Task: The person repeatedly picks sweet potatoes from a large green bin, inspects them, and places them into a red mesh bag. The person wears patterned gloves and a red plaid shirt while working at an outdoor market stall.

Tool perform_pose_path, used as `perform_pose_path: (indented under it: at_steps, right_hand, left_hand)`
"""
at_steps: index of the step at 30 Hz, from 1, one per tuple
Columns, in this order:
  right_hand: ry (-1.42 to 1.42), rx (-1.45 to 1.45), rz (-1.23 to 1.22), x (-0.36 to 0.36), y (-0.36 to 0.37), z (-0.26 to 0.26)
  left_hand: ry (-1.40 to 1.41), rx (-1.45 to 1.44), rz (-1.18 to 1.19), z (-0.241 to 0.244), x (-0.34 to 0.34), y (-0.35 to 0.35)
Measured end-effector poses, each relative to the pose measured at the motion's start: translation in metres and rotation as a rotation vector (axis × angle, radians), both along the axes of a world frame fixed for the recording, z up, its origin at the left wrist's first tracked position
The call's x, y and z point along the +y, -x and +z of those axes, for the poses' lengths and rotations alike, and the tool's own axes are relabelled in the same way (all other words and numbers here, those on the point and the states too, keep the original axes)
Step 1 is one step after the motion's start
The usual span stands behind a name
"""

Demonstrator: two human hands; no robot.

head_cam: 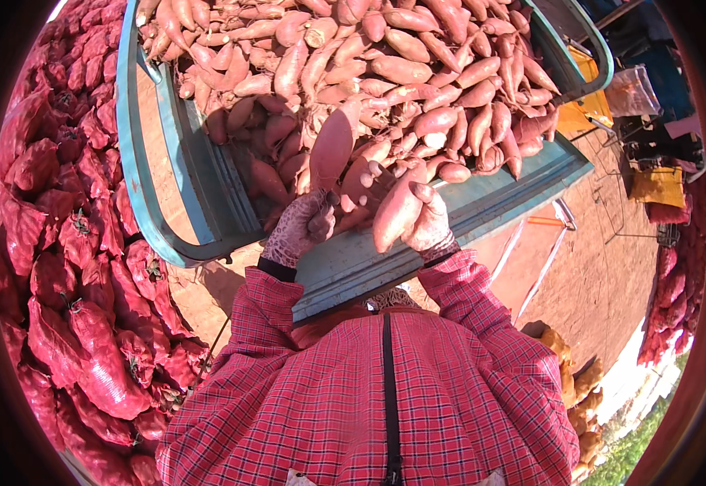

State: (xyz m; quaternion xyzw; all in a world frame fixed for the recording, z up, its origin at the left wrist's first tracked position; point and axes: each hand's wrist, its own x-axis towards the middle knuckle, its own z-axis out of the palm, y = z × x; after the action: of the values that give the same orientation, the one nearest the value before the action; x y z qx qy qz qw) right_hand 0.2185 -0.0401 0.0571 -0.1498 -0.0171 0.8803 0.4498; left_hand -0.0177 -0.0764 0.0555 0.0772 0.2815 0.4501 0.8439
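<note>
My left hand, in a patterned, soiled glove, grips the lower end of a large sweet potato that points up and away from me. In my right hand, gloved the same way, a paler sweet potato lies tilted across the fingers, its tip towards me. Both hands are above the near edge of a blue-green metal cart. Just beyond them rises a heap of sweet potatoes, with thin roots on some. Shadow covers the part of the heap by my left hand.
Red mesh sacks, filled and tied, are stacked along the left. The cart's bent tube rail curves up beside the heap. At right lie tan sacks, a yellow sack on a wire frame and more red sacks on bare ground.
</note>
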Motion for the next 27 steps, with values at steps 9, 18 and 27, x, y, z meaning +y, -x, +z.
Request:
perform_pose_path:
  at_steps: [9, 18, 27]
  right_hand:
    - [-0.137, 0.135, -0.247, -0.018, -0.052, 0.005]
    - [0.014, 0.151, -0.473, -0.044, -0.069, -0.006]
    - [0.064, -0.018, -0.328, -0.046, -0.076, -0.006]
  left_hand:
    - [-0.61, 1.222, -0.515, 0.05, -0.031, -0.086]
    - [-1.403, 1.911, -0.671, 0.037, -0.029, -0.088]
    - [-0.575, 1.169, -0.207, 0.059, 0.015, -0.095]
